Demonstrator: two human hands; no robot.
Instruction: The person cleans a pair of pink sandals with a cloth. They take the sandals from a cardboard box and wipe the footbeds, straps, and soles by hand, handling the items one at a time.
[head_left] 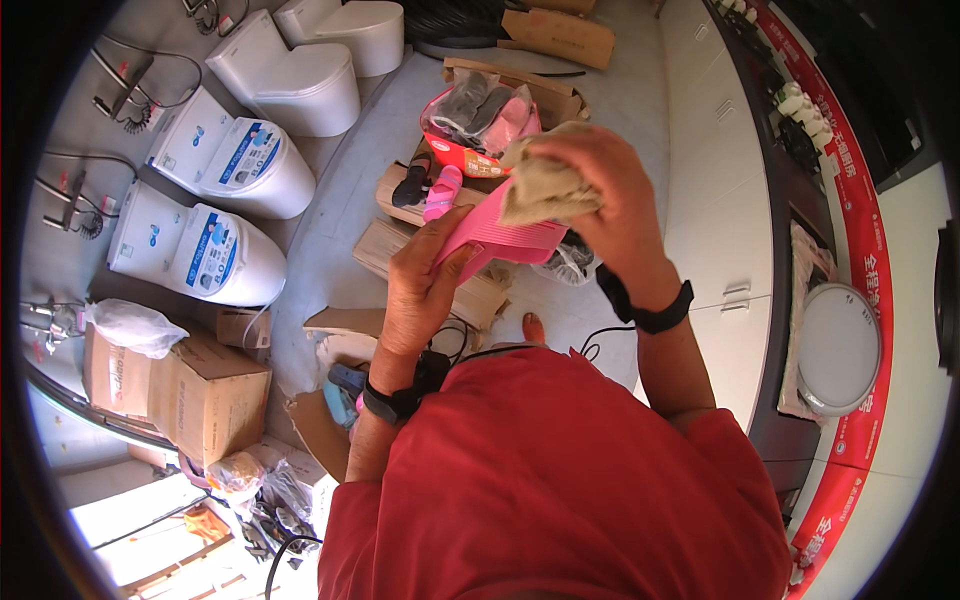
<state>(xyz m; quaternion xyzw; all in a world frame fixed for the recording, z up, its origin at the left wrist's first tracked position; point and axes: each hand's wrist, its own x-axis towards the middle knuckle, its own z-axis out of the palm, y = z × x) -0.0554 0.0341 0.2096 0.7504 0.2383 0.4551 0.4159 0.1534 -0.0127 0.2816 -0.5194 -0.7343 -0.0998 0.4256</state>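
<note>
Head view: a slipper (488, 232) was gripped by the left hand (424, 274). Cloth (538, 190) was clutched by the right hand (612, 185), toward one o'clock.

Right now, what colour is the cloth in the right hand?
The cloth is tan, seen best in the head view.

A pink slipper (487, 228) sits between the fingers of the left hand (420, 282), tan cloth (543, 187) under the right hand (612, 190).
</note>
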